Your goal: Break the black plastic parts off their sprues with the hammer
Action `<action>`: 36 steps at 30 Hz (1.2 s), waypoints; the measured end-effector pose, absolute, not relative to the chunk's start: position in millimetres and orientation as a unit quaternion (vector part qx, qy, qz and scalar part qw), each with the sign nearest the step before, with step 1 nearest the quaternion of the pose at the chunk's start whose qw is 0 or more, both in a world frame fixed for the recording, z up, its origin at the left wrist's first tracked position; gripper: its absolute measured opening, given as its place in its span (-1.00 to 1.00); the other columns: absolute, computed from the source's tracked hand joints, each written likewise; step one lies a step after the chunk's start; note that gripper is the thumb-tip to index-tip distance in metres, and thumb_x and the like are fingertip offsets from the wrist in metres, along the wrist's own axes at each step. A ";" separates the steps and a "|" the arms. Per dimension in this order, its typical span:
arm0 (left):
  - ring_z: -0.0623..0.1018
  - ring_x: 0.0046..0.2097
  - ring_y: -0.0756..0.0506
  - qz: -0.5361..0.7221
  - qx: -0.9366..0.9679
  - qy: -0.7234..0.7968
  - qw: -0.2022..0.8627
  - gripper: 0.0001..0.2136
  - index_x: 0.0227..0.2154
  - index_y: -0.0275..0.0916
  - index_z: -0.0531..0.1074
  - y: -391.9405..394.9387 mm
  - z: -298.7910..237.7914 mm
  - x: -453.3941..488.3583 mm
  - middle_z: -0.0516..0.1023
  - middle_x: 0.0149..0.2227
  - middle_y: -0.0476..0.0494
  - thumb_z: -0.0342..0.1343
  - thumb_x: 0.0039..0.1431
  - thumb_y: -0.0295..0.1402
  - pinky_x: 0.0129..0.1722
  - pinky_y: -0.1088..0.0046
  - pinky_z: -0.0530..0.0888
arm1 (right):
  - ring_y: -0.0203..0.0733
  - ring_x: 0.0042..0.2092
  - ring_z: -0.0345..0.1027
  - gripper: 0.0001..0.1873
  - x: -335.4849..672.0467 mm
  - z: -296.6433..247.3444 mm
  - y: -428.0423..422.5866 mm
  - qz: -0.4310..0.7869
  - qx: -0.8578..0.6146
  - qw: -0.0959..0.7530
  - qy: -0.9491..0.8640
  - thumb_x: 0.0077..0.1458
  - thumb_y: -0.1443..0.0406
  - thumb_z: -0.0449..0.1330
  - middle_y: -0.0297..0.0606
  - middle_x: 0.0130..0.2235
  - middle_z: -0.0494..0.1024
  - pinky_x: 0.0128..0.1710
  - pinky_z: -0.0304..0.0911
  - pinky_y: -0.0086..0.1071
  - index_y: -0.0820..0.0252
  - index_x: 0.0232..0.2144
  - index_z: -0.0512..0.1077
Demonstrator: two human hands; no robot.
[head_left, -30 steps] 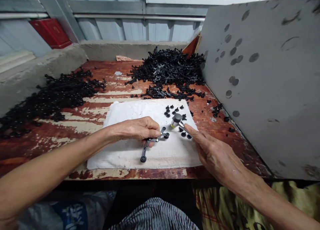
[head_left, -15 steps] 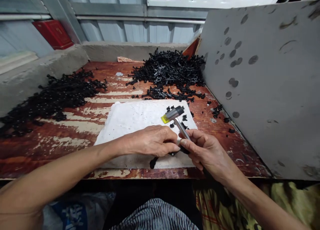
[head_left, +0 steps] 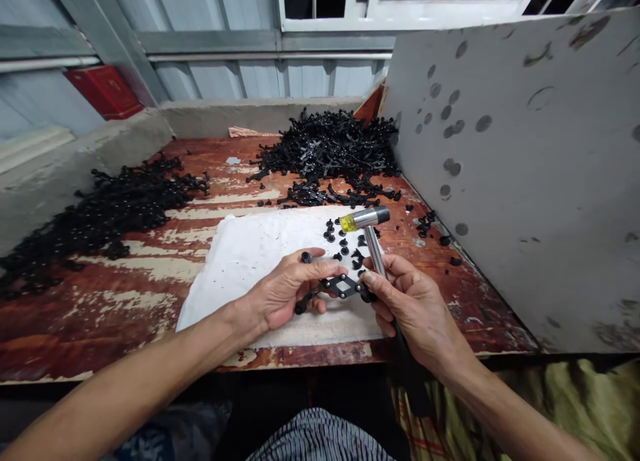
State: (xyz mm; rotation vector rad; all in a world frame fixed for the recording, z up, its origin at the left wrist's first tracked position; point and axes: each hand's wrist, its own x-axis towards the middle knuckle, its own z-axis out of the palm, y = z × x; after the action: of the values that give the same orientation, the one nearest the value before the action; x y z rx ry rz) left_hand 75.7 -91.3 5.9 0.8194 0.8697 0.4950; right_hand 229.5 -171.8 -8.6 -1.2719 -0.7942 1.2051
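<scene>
My left hand (head_left: 295, 281) is closed round one end of a black scissor-type linkage (head_left: 336, 285), whose riveted links form a small diamond. Black knobs on the linkage stick out past the left fingers. In my right hand (head_left: 407, 301) is a small hammer (head_left: 374, 241) with a metal head, one yellow face and one dark face, its head up and its black handle slanting down below the palm. The right fingertips also touch the linkage's other end. Both hands are over a white cloth (head_left: 240, 254). Small black round caps (head_left: 345, 244) lie on the cloth behind the hammer.
Heaped at the back is a large pile of black linkages (head_left: 335, 144), with another pile (head_left: 115, 194) at the left. A grey spotted board (head_left: 500, 181) rises along the right. Loose black pieces (head_left: 427, 222) lie near its foot. A red box (head_left: 105, 91) rests on the ledge.
The left hand has turned and shifted left, bringing the linkage into sight, opened into a diamond. The hammer has swung to the right and tilted more upright in the right hand. The camera view has shifted.
</scene>
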 end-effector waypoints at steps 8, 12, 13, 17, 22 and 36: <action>0.41 -0.64 0.09 0.165 0.422 0.388 0.802 -0.86 -0.47 -0.35 0.43 -86.4 2.2 79.1 0.48 -0.57 -0.05 0.27 -0.02 -0.41 -0.70 0.61 0.32 | -0.48 -0.71 -0.04 -0.69 233.5 -11.4 -173.3 0.490 -0.554 0.565 -0.366 -0.04 0.10 0.29 -0.54 -0.59 0.28 -0.80 -0.05 -0.54 0.14 -0.34 0.34; 0.22 -0.74 0.18 0.193 0.472 0.448 0.734 -0.87 -0.52 -0.38 0.42 -62.9 3.0 76.1 0.36 -0.71 0.03 0.20 0.08 -0.44 -0.77 0.66 0.08 | -0.48 -0.67 0.01 -0.74 249.4 -14.1 -180.5 0.402 -0.597 0.557 -0.416 0.04 0.11 0.23 -0.39 -0.44 0.42 -0.79 -0.05 -0.52 0.17 -0.33 0.41; 0.19 -0.74 0.20 0.208 0.474 0.463 0.720 -0.87 -0.53 -0.38 0.40 -57.3 3.5 75.5 0.40 -0.66 0.01 0.19 0.07 -0.48 -0.77 0.66 0.04 | -0.48 -0.67 0.00 -0.75 255.1 -16.1 -182.4 0.379 -0.608 0.555 -0.422 0.04 0.11 0.24 -0.39 -0.45 0.42 -0.79 -0.06 -0.52 0.17 -0.34 0.41; 0.09 -0.74 0.25 0.212 0.476 0.500 0.692 -0.80 -0.58 -0.33 0.30 -45.4 5.1 77.8 0.41 -0.61 0.03 0.18 0.08 -0.53 -0.76 0.64 -0.05 | -0.44 -0.68 0.01 -0.69 274.2 -26.7 -187.9 0.360 -0.647 0.541 -0.399 -0.02 0.07 0.27 -0.48 -0.60 0.30 -0.78 -0.05 -0.52 0.18 -0.36 0.40; 0.03 -0.74 0.24 0.192 0.486 0.521 0.674 -0.78 -0.58 -0.30 0.29 -45.2 5.3 87.0 0.27 -0.70 0.10 0.21 0.08 -0.50 -0.72 0.61 -0.10 | -0.48 -0.72 -0.02 -0.55 281.0 -35.4 -189.7 0.417 -0.652 0.537 -0.335 -0.16 -0.02 0.33 -0.48 -0.59 0.34 -0.82 -0.06 -0.54 0.18 -0.37 0.38; 0.02 -0.76 0.22 0.220 0.482 0.548 0.647 -0.80 -0.57 -0.30 0.29 -43.2 3.8 90.3 0.31 -0.71 0.07 0.18 0.08 -0.55 -0.74 0.59 -0.10 | -0.52 -0.71 -0.02 -0.54 283.4 -34.6 -187.3 0.467 -0.629 0.556 -0.277 -0.26 0.01 0.39 -0.49 -0.53 0.39 -0.84 -0.04 -0.59 0.15 -0.40 0.36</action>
State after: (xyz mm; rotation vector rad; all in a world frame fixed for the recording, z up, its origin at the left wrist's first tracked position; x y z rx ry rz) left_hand 90.3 -43.2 3.8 1.0961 1.2475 0.5011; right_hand 283.4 -187.3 -34.6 -1.4860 -0.6548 1.1023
